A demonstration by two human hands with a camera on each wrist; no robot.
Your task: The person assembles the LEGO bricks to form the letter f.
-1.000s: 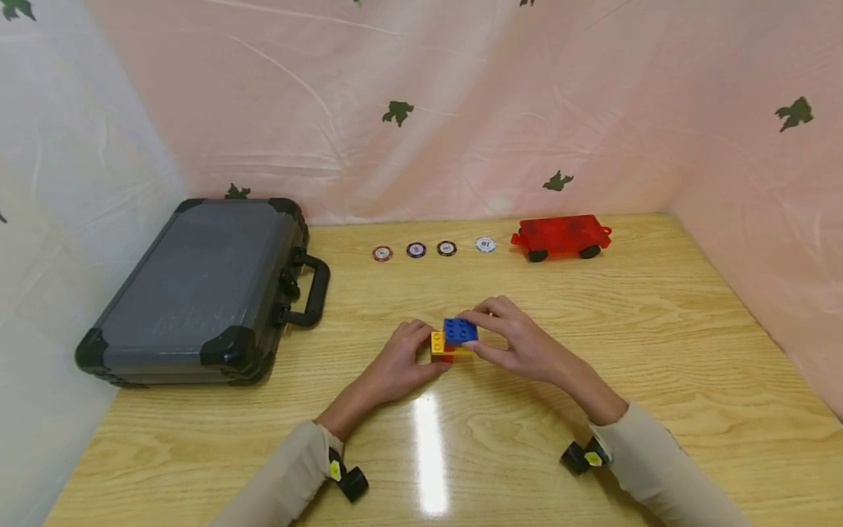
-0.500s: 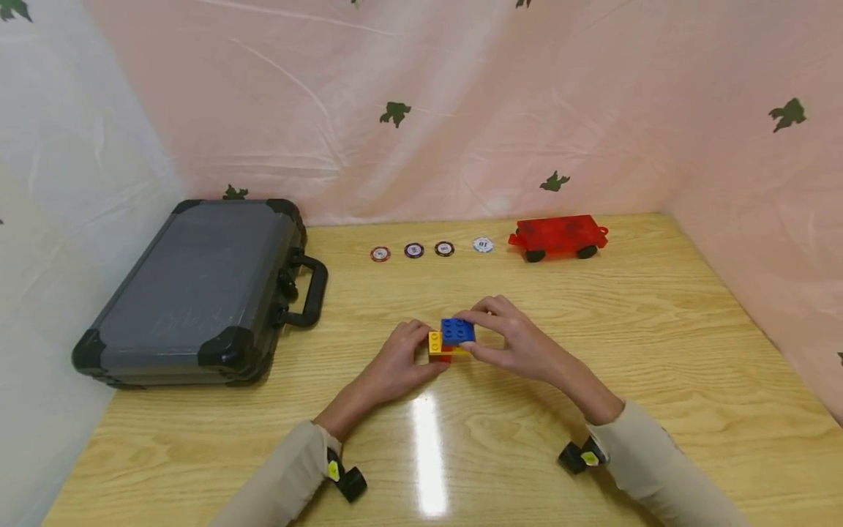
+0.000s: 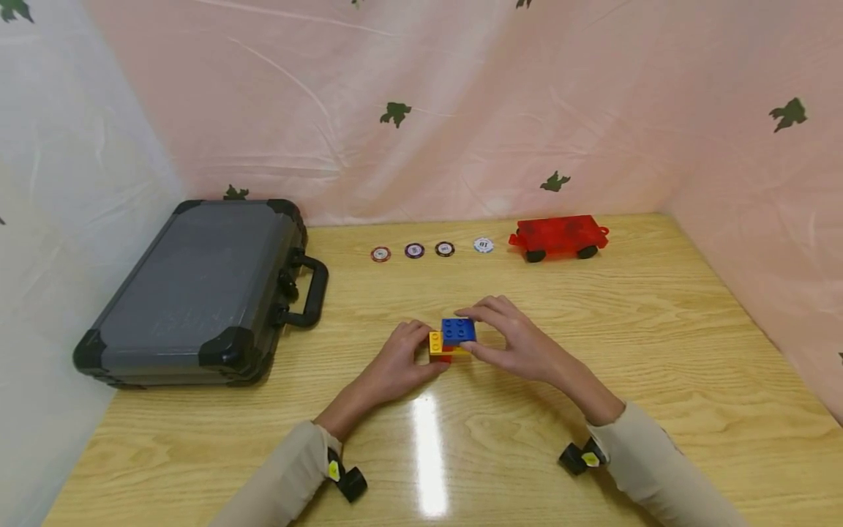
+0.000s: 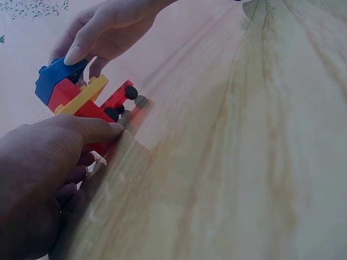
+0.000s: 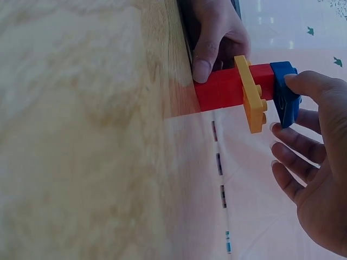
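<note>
A stack of toy building bricks stands upright on the table between the hands. Red bricks (image 5: 222, 89) form its base, with a yellow plate (image 5: 250, 97) across them. Above that comes another red brick (image 4: 62, 93), topped by a blue brick (image 3: 457, 331) with a sloped side. My left hand (image 3: 402, 364) pinches the red base low down, thumb on the near side and fingers behind. My right hand (image 3: 516, 340) is at the blue brick: its thumb touches it, while the index finger is slightly lifted from its far edge and the other fingers are spread apart.
A closed grey case (image 3: 191, 285) with a black handle (image 3: 312, 293) lies on the left. Several poker chips (image 3: 444, 249) lie in a row along the back of the wooden table (image 3: 658, 329). To their right stands a red wheeled toy wagon (image 3: 560, 236). Cloth walls surround the table.
My right index finger has eased off the blue brick's far edge, so its corner shows. The left hand and the stack have stayed in place.
</note>
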